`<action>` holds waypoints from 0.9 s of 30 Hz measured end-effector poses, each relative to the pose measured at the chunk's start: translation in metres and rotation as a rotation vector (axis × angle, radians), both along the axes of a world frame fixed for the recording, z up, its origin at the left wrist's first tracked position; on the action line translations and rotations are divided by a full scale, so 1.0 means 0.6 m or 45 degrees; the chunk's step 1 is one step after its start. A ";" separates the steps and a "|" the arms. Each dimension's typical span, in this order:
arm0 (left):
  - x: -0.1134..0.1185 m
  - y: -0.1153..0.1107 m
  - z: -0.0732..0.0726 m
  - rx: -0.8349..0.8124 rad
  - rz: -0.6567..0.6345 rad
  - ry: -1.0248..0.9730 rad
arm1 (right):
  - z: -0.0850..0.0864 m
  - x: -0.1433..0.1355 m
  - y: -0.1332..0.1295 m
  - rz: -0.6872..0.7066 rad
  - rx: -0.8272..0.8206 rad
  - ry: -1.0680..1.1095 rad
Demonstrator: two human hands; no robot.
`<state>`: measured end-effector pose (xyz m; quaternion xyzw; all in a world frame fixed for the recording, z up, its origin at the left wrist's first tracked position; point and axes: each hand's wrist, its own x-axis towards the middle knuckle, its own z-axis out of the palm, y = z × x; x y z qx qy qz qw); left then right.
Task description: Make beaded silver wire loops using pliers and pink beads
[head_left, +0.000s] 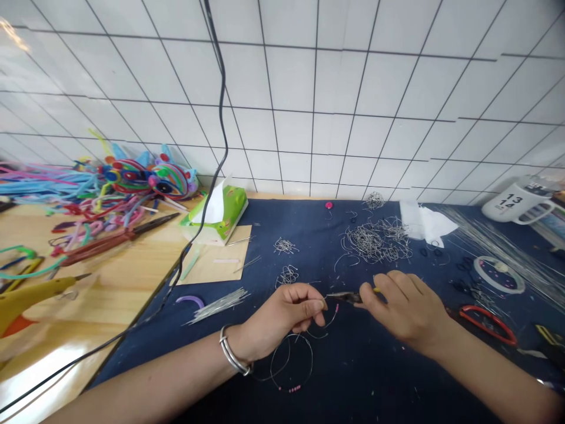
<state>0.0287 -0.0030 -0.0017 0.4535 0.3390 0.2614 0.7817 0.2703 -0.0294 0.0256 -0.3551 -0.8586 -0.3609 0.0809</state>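
Observation:
My left hand (282, 315) is closed, with thumb and forefinger pinching a thin wire (332, 321) that curves below the fingers and carries a pink bead section. My right hand (404, 309) wraps round the handles of needle-nose pliers (346, 296). The tips of the pliers meet the wire right at my left fingertips; whether the jaws are closed on it is too small to tell. Below my left hand, a thin wire loop (312, 356) with several pink beads (295, 388) lies on the dark blue cloth (353, 377).
A tangle of bent wire pieces (375, 240) and straight wires (220, 306) lie on the cloth. Left are a tissue pack (220, 218), a yellow glue gun (35, 300) and a black cable (223, 118). Right are red-handled pliers (488, 324), a tape roll (498, 275) and a mug (514, 201).

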 end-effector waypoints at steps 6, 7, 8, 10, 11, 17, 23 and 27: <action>0.003 -0.005 -0.004 0.128 0.073 0.033 | -0.018 -0.008 -0.014 -0.070 -0.028 0.209; 0.004 -0.006 -0.004 0.157 0.085 0.037 | -0.020 -0.010 -0.017 -0.085 -0.027 0.219; 0.004 -0.007 -0.004 0.185 0.098 0.040 | -0.020 -0.012 -0.020 -0.103 -0.028 0.221; 0.005 -0.010 -0.003 0.240 0.123 0.047 | -0.020 -0.016 -0.026 -0.140 -0.027 0.216; 0.006 -0.011 -0.003 0.266 0.134 0.052 | -0.019 -0.018 -0.028 -0.154 -0.027 0.214; 0.011 -0.019 -0.009 0.399 0.188 0.073 | -0.015 -0.029 -0.034 -0.197 -0.046 0.259; 0.016 -0.022 -0.017 0.535 0.261 0.075 | -0.013 -0.044 -0.041 -0.295 -0.273 0.430; 0.017 -0.023 -0.021 0.599 0.303 0.074 | -0.020 -0.055 -0.045 -0.323 -0.442 0.646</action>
